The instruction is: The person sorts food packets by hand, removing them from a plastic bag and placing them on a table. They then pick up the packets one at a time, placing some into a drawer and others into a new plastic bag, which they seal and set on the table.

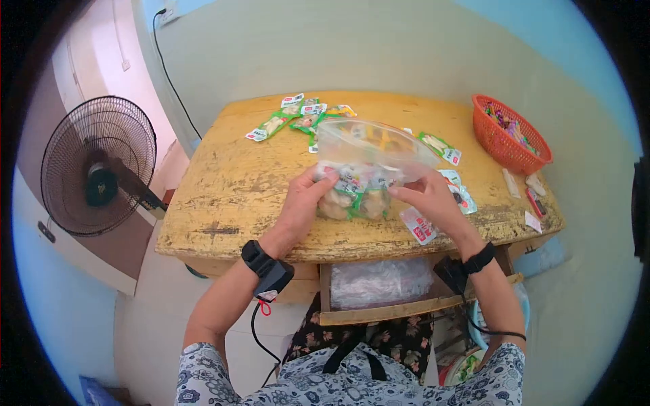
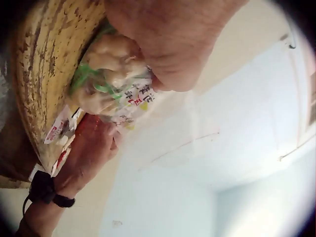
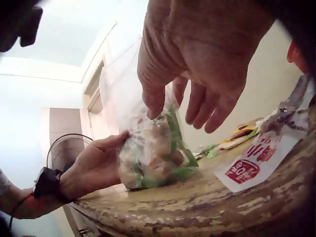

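"Where's the clear bag [image 1: 371,170]?"
"Centre of the head frame, upright over the table [image 1: 230,179]. The left hand [image 1: 302,199] grips its left side, thumb in front, fingers mostly hidden behind."
"And the right hand [image 1: 435,203]?"
"Thumb and finger pinch its right edge; other fingers hang loose. Film blurs the packets [image 1: 369,203] inside."
"The red basket [image 1: 500,149]?"
"Upper right, contents unclear."

The left hand [image 2: 173,44] and right hand [image 3: 197,52] were cut off by their wrist views' top edges.
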{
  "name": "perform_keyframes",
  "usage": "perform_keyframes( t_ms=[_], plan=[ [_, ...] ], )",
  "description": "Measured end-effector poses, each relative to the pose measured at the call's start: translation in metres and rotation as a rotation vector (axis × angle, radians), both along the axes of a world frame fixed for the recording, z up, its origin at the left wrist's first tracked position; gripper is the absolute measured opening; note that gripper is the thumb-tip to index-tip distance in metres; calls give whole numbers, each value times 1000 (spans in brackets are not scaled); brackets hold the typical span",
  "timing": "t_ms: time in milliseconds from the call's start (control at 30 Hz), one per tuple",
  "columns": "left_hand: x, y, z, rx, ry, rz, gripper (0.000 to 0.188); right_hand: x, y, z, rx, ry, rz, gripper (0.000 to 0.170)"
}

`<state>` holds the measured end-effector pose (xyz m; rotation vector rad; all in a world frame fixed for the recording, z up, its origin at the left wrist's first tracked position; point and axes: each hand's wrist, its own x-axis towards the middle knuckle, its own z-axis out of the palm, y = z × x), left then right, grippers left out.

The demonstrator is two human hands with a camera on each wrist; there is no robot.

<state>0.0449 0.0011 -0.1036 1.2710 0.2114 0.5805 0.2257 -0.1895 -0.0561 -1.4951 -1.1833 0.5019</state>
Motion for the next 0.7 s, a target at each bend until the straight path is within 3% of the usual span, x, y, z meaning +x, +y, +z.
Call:
perform_keyframes(
  t_ms=[133,200,333,400,433,533,633,700],
  plan=[
    [-2,-5,5,9,-10,9,25,-20,5,21,112,0,-24,39],
    [-4,-8,10,-15,6,-5,26,-15,12,18,68,-78,2,34],
    [-3,-10,9,-72,-196,29,29,-14,13,33,-156,-290,37,27],
    [-5,-15,14,-157,-278,36,31,-18,16,34,-109,-166,33,26],
    [-5,-14,12,-165,-281,24,31,-20,16,33,-88,-102,26,26],
    [-1,-10,5,-143,-259,2,31,-19,18,36,-147,-205,40,30],
    [2,-8,-1,-73,-192,30,31,-17,22,16,2,-331,-15,31],
    [0,-10,-1,-92,-170,13,31,-11,28,11,-43,-329,31,36]
  ],
)
